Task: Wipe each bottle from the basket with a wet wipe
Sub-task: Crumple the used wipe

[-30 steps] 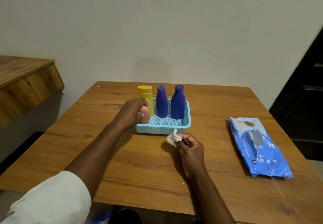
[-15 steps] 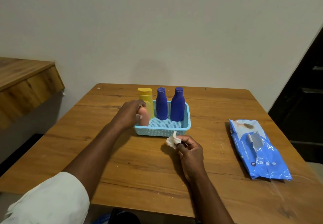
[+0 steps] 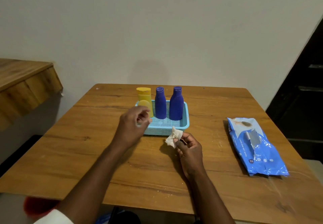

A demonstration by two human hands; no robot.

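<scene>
Right hand pinches a crumpled wipe before the basket holding 3 upright bottles; left hand hovers loosely curled, gripping nothing.

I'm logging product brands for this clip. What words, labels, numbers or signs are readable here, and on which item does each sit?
"72": white badge near the bottom of the blue plastic wet wipe pack, probably; it is very small.
White line of print along the pack: too blurred to read.
Yellow plastic bottle, two dark blue plastic bottles, light blue mesh basket: no text visible.
</scene>
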